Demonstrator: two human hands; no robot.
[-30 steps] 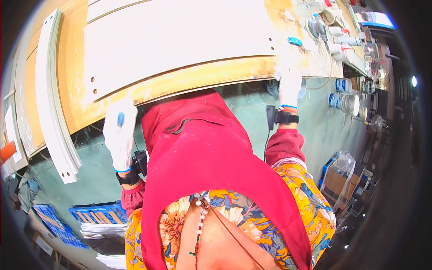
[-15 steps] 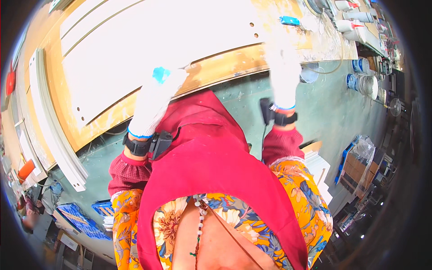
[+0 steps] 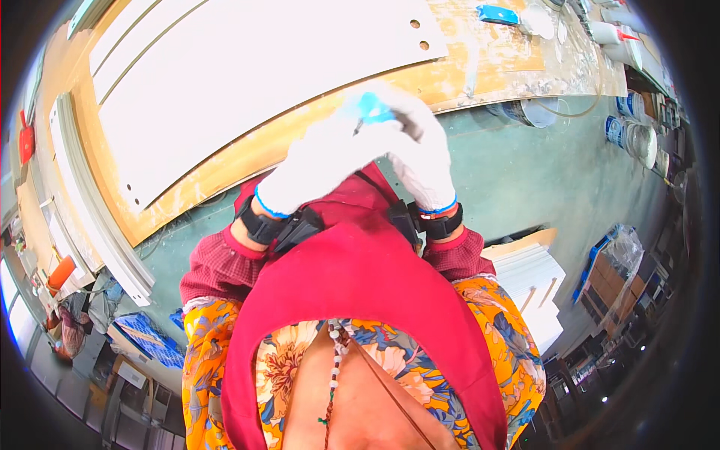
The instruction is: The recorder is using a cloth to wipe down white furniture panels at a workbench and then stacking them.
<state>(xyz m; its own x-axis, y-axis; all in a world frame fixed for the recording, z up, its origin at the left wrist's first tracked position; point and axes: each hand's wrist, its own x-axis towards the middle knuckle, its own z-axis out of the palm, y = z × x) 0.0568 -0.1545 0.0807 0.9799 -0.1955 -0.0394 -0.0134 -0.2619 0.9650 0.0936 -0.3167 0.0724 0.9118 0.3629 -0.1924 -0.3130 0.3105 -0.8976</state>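
Both my hands wear white knit gloves with blue cuffs and meet in front of the red apron [image 3: 345, 270], by the bench's near edge. My left hand [image 3: 337, 146] is closed, its fingers partly hidden. My right hand [image 3: 424, 146] curls in against it from the right. A light-blue patch [image 3: 373, 109] shows where they meet; whether it is on a glove or a held thing, I cannot tell. A small dark tip shows just below it. Beyond the hands, a large white panel [image 3: 262, 82] with round holes at its corners lies on the wooden bench [image 3: 480, 67], apart from both gloves.
A blue packet [image 3: 497, 14] and white bottles with red tips [image 3: 609, 33] are at the bench's far right. Long white strips [image 3: 90, 195] lie to the left. Buckets [image 3: 630, 139] stand on the floor at the right, and a stack of white boards [image 3: 525, 281] sits near my right elbow.
My hands were apart, the left over the panel's near edge and the right by the bench's right side. Both have come together at the middle, and the view has shifted slightly.
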